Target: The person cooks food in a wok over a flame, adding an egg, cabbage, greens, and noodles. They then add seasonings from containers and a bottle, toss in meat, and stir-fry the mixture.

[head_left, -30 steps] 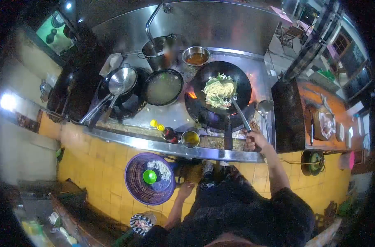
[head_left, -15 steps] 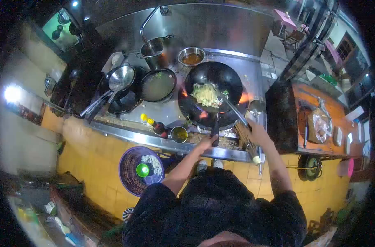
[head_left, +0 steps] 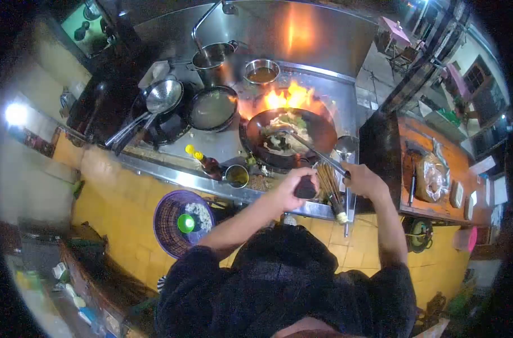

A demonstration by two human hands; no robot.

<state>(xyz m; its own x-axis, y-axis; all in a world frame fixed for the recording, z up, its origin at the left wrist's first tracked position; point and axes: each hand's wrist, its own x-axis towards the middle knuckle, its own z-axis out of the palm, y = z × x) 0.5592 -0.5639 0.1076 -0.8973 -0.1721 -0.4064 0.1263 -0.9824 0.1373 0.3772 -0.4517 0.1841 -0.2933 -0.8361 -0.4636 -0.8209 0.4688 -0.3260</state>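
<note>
My left hand (head_left: 293,188) is closed round the dark handle (head_left: 305,188) of a black wok (head_left: 259,147), which is tilted over the burner. Pale food with green bits (head_left: 293,132) lies inside the wok. Tall orange flames (head_left: 290,97) rise behind its far rim. My right hand (head_left: 364,181) grips the shaft of a metal ladle (head_left: 318,153), and the ladle's head is in the food. Below that shaft, a bundle of thin sticks (head_left: 331,188) leans at the stove's front edge.
Left of the wok are a pan of cloudy liquid (head_left: 213,125), a strainer (head_left: 164,97), a tall pot (head_left: 216,73) and yellow-capped bottles (head_left: 210,164). A metal bowl (head_left: 262,81) sits behind. A purple basket (head_left: 162,225) stands on the floor; a wooden table (head_left: 436,211) is at the right.
The wok handle has risen with my left hand, and the wok now tilts. Flames have flared up behind it. My right hand has shifted slightly right with the ladle.
</note>
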